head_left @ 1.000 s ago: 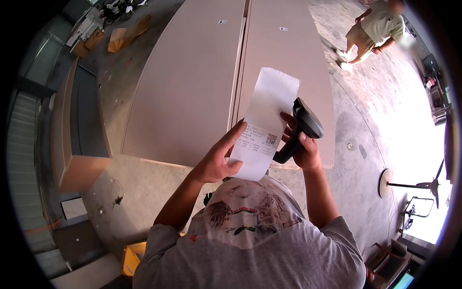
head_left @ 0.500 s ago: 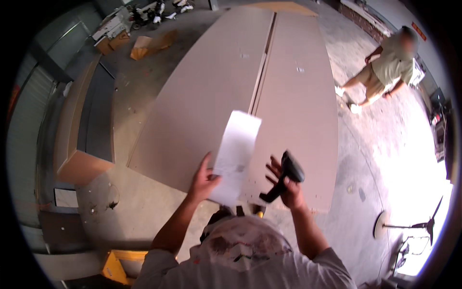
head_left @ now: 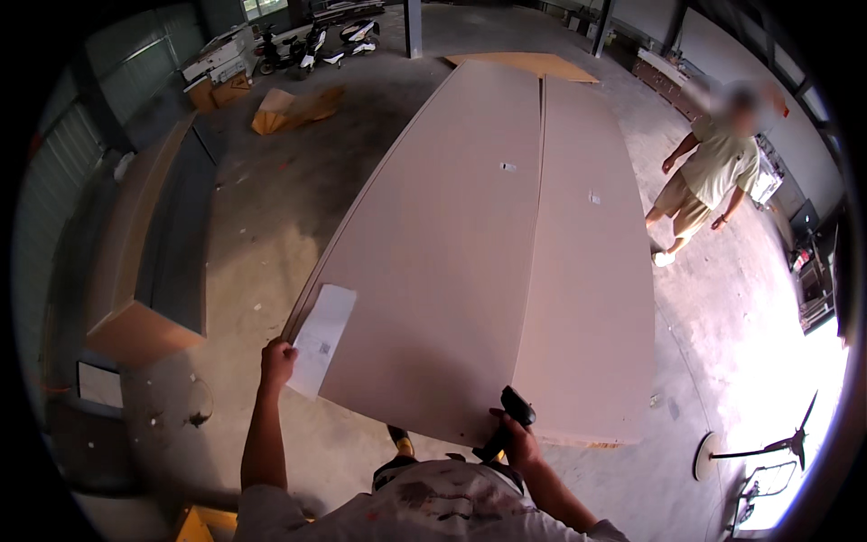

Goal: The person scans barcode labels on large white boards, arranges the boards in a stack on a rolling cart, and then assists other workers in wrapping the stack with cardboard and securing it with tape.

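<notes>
Over the boards (head_left: 470,253), left hand (head_left: 276,359) grips a paper slip (head_left: 322,339); right hand (head_left: 517,440) (closed) — a black scanner (head_left: 508,423).

Two long stacks of pale boards (head_left: 470,253) are filling the middle of the workshop floor, blocking any straight path forward past the left hand (head_left: 277,359) and the right hand (head_left: 517,441). Open concrete floor (head_left: 271,208) is lying free to the left, bounded by a tall board pile (head_left: 144,262), while another person (head_left: 709,185) is standing in the free strip on the right.
</notes>
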Demonstrator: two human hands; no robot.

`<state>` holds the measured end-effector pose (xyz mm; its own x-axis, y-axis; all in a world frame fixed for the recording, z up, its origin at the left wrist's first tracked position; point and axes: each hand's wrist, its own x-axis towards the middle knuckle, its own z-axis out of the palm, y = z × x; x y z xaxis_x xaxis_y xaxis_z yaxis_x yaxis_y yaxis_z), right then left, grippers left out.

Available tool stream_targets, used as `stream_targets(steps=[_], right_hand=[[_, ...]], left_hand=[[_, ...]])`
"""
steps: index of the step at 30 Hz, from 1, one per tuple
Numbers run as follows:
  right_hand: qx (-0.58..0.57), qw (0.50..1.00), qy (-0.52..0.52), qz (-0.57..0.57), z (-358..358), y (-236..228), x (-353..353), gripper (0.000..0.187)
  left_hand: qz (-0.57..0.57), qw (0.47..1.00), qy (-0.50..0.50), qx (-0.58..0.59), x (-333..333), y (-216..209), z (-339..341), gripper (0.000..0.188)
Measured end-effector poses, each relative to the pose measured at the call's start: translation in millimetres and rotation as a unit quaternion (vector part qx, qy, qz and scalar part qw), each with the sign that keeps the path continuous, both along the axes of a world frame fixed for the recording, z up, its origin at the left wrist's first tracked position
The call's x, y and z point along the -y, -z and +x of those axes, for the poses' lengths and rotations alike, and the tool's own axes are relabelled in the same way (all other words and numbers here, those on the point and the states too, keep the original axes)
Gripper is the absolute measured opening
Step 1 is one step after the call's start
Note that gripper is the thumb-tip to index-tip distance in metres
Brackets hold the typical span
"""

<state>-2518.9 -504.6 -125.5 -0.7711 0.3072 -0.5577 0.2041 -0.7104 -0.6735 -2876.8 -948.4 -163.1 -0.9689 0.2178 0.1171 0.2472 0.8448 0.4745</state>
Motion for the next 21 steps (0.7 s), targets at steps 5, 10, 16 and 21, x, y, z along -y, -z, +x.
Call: stream_targets(steps=[5, 10, 16, 21], right_hand=[[0.095, 0.991, 0.046, 0.078, -14.1, 2.7, 24.2, 0.050], [0.145, 0.982, 0.064, 0.104, -20.9, -20.8, 30.4, 0.036], [0.129, 0.972, 0.099, 0.172, 9.1, -26.0, -38.2, 0.029], [0.155, 0.955, 0.117, 0.225, 75.3, -29.7, -180.6, 0.025]], left_hand=[[0.132, 0.991, -0.019, 0.008, 13.5, 11.2, -13.9, 0.017], [0.182, 0.980, -0.054, 0.065, 19.8, 18.8, -19.0, 0.018], [0.303, 0.938, -0.062, 0.158, -9.9, 18.5, 23.5, 0.020], [0.404, 0.880, -0.031, 0.248, -140.6, -23.4, 124.3, 0.018]])
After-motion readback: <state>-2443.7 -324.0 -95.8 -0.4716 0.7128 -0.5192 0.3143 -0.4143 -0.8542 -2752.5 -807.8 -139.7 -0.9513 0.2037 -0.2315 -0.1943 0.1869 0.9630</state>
